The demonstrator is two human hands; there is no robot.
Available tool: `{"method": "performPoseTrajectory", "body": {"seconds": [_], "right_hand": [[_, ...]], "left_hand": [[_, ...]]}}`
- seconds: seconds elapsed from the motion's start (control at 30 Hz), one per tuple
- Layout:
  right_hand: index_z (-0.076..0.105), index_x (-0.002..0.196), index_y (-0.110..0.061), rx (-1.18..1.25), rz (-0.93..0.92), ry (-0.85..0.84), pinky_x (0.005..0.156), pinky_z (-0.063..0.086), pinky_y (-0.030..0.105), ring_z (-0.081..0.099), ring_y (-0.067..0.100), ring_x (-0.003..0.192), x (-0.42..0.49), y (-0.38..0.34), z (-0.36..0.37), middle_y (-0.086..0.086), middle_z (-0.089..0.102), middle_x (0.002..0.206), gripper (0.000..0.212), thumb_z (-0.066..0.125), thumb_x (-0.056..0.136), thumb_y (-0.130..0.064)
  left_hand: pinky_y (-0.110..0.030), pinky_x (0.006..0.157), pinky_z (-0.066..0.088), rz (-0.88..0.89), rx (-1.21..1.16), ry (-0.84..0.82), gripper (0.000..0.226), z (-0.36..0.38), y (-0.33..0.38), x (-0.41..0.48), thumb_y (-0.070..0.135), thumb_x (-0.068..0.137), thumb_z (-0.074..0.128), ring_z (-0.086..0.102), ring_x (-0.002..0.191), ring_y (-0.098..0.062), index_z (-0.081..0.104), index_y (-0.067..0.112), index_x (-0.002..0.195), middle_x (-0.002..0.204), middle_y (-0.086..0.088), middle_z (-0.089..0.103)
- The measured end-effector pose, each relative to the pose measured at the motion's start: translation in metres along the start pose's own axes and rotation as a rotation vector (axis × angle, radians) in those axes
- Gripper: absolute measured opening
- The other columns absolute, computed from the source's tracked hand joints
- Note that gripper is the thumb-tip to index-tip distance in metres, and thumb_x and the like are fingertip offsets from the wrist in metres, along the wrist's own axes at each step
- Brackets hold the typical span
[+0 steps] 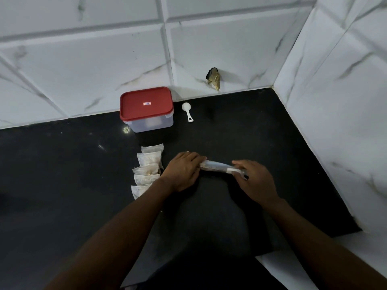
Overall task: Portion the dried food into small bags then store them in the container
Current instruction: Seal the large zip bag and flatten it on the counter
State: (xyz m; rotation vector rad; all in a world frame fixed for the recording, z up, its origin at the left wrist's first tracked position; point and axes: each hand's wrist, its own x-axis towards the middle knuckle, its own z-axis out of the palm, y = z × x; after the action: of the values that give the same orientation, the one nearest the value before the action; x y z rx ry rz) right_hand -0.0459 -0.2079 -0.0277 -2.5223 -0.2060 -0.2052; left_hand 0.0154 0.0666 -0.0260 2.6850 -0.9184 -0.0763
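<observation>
Head view: both hands are down on a black counter (62, 185), mid-scene, with a rolled bag (215, 166) lying sideways between them. Left hand (181, 171) sits palm down, fingers bent over the roll's left end. Right hand (254, 181) has its fingers curled round the right end, thumb on the near side. There's a small dark bit by the right thumb (too small to tell what). The bag looks clear with a white strip near its right end; contents are hard to make out.

Small filled bags (148, 170) lie in an overlapping row running near to far, just left of the left hand; the wrist covers part of the row.

Container (146, 109), clear with a red lid on, stands at the far edge against the tiled wall (83, 59). A white scoop (187, 111) lies just right of it, apart. A rough hole (214, 78) shows in the wall further right.
</observation>
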Motion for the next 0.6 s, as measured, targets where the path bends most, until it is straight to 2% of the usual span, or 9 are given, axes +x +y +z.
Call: {"method": "performPoseTrajectory", "body": {"seconds": [0.1, 0.2, 0.3, 0.37, 0.43, 0.5, 0.57, 0.6], "right_hand": [[0.072, 0.114, -0.025, 0.2, 0.192, -0.03, 0.083, 0.056, 0.027, 0.07, 0.003, 0.092, 0.019, -0.007, -0.015, -0.011, 0.075, 0.1, 0.027, 0.076, 0.087, -0.026], [0.073, 0.11, -0.021, 0.439, 0.397, -0.04, 0.076, 0.059, 0.022, 0.073, 0.006, 0.085, 0.038, -0.01, -0.027, -0.006, 0.076, 0.091, 0.027, 0.082, 0.084, -0.02], [0.069, 0.118, -0.021, 0.701, 0.64, -0.022, 0.062, 0.059, 0.023, 0.074, 0.01, 0.085, 0.056, -0.011, -0.037, 0.0, 0.076, 0.098, 0.042, 0.086, 0.08, -0.02], [0.063, 0.128, -0.016, 0.897, 0.772, -0.012, 0.059, 0.058, 0.025, 0.074, 0.011, 0.085, 0.067, -0.012, -0.039, 0.007, 0.075, 0.107, 0.053, 0.085, 0.081, -0.018], [0.053, 0.14, -0.009, 1.093, 0.842, 0.014, 0.063, 0.06, 0.027, 0.073, 0.013, 0.085, 0.077, -0.013, -0.04, 0.012, 0.073, 0.115, 0.062, 0.081, 0.085, -0.015], [0.038, 0.151, -0.006, 1.267, 0.883, 0.03, 0.078, 0.06, 0.032, 0.071, 0.018, 0.096, 0.084, -0.014, -0.037, 0.016, 0.068, 0.123, 0.072, 0.075, 0.089, -0.01], [0.027, 0.155, -0.005, 1.381, 0.917, 0.027, 0.093, 0.057, 0.038, 0.069, 0.027, 0.109, 0.087, -0.014, -0.031, 0.018, 0.067, 0.125, 0.078, 0.071, 0.091, -0.003], [0.027, 0.155, -0.005, 1.397, 0.922, 0.006, 0.096, 0.056, 0.04, 0.069, 0.03, 0.112, 0.088, -0.014, -0.027, 0.017, 0.068, 0.123, 0.078, 0.071, 0.09, -0.002]], "left_hand": [[-0.038, 0.102, 0.045, -0.067, -0.095, -0.057, 0.032, -0.012, 0.002, 0.007, 0.033, 0.101, 0.047, 0.061, 0.113, -0.017, 0.057, 0.025, 0.13, 0.125, 0.001, 0.064], [-0.037, 0.086, 0.053, -0.217, -0.364, -0.16, 0.022, -0.018, 0.003, 0.012, 0.03, 0.105, 0.045, 0.065, 0.094, -0.011, 0.063, 0.026, 0.116, 0.109, 0.004, 0.068], [-0.027, 0.083, 0.049, -0.401, -0.692, -0.236, 0.028, -0.014, 0.006, 0.015, 0.023, 0.11, 0.04, 0.066, 0.089, -0.006, 0.068, 0.023, 0.11, 0.104, 0.001, 0.069], [-0.026, 0.084, 0.049, -0.515, -0.882, -0.262, 0.03, -0.012, 0.012, 0.014, 0.021, 0.111, 0.039, 0.067, 0.086, -0.006, 0.069, 0.023, 0.107, 0.103, 0.0, 0.071], [-0.027, 0.077, 0.056, -0.625, -1.148, -0.261, 0.03, -0.01, 0.022, 0.011, 0.021, 0.111, 0.04, 0.071, 0.08, -0.01, 0.069, 0.021, 0.11, 0.099, -0.006, 0.074], [-0.028, 0.072, 0.06, -0.702, -1.415, -0.222, 0.029, -0.006, 0.034, 0.008, 0.023, 0.111, 0.041, 0.075, 0.084, -0.02, 0.065, 0.014, 0.123, 0.103, -0.014, 0.076], [-0.035, 0.078, 0.061, -0.74, -1.586, -0.155, 0.03, 0.002, 0.045, 0.009, 0.027, 0.109, 0.047, 0.076, 0.098, -0.03, 0.061, 0.011, 0.13, 0.113, -0.016, 0.076], [-0.039, 0.082, 0.061, -0.754, -1.636, -0.121, 0.03, 0.005, 0.05, 0.011, 0.029, 0.108, 0.05, 0.075, 0.104, -0.032, 0.06, 0.011, 0.13, 0.116, -0.016, 0.075]]}}
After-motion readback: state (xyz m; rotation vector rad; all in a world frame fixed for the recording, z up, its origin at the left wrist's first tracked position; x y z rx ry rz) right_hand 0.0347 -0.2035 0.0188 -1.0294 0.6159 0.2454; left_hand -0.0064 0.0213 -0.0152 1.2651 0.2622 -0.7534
